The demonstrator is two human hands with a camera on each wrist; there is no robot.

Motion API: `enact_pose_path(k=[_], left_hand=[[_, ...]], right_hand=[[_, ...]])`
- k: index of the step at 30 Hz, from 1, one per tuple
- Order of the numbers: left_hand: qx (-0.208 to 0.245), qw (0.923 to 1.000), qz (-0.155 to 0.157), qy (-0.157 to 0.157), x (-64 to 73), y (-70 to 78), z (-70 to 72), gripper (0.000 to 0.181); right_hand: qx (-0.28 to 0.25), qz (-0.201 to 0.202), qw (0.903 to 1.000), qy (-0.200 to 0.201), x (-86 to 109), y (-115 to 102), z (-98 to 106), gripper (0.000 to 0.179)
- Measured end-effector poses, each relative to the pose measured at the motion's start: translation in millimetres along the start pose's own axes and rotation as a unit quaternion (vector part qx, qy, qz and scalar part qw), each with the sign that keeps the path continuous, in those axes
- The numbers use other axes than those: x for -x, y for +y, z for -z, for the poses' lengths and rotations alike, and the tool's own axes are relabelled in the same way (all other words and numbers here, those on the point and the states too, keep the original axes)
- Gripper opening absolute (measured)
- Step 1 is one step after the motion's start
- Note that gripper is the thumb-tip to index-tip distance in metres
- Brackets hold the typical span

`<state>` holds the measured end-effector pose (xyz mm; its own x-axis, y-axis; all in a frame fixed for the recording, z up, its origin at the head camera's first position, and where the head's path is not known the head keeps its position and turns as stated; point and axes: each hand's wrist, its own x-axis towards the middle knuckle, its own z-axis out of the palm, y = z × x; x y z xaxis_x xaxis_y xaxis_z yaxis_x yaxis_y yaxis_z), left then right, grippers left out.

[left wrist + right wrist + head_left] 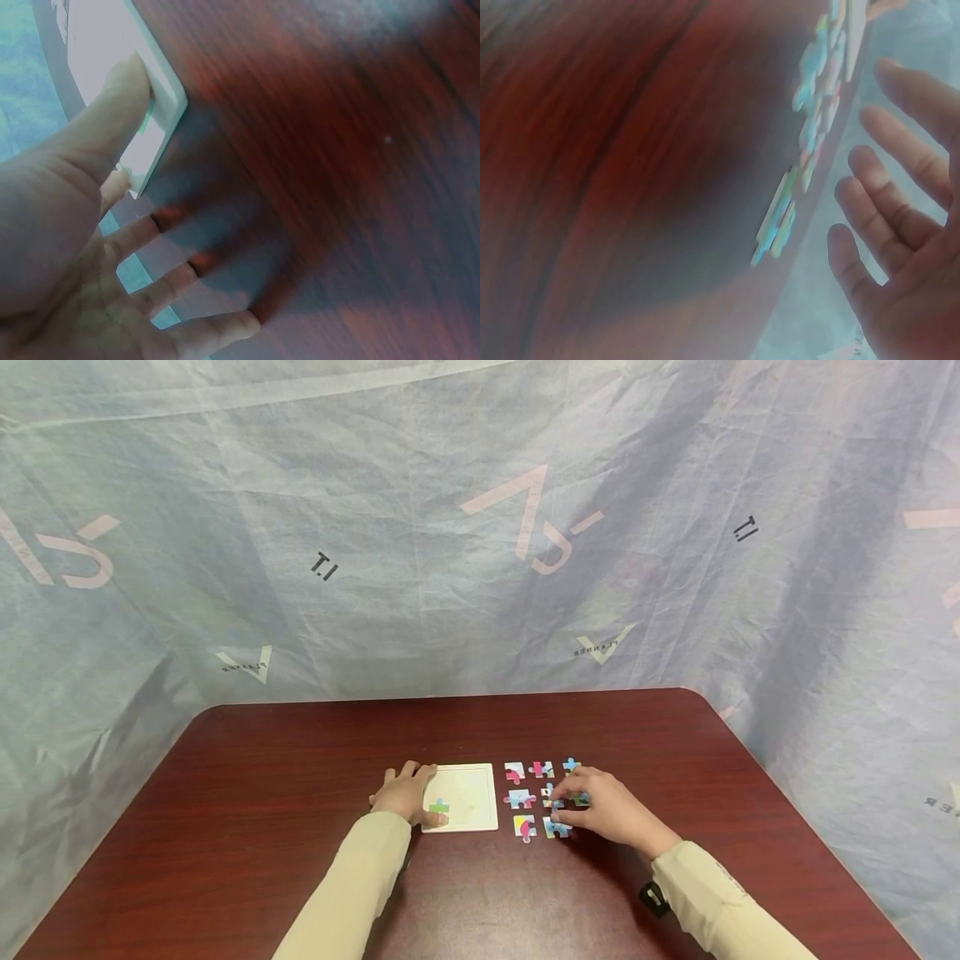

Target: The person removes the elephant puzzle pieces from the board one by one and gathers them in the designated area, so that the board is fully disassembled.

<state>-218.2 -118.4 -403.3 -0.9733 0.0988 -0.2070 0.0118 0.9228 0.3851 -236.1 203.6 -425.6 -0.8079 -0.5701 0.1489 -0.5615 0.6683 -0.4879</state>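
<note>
A shallow white puzzle tray (472, 785) lies on the table, with one green and blue jigsaw piece (439, 806) in its lower left part. My left hand (401, 795) rests at the tray's left edge; in the left wrist view its thumb (124, 94) lies over the rim and the other fingers are spread. To the tray's right, several colourful jigsaw pieces (525, 827) lie in loose rows. Over the right-hand pieces is my right hand (609, 807), thumb and forefinger apart. The right wrist view shows its fingers (877, 225) loosely extended, with no piece visible between them.
The dark red wooden table (262, 793) has rounded far corners. Behind it and at both sides hangs a pale printed cloth (420, 527). A small black device (654, 899) is at the right cuff.
</note>
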Motion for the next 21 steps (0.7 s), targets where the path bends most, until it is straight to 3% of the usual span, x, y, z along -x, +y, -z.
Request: enact_pose_path(k=[10, 21], left_hand=[[-0.005, 1.0000, 0.002, -0.004, 0.3, 0.9, 1.1, 0.078], [-0.010, 0.9999, 0.005, -0.006, -1.4, 0.0, 0.1, 0.078]], right_hand=[[-0.087, -0.006, 0.9962, 0.008, -15.2, -20, -13, 0.018], [-0.092, -0.019, 0.9952, 0.027, -35.8, -45, -29, 0.014]])
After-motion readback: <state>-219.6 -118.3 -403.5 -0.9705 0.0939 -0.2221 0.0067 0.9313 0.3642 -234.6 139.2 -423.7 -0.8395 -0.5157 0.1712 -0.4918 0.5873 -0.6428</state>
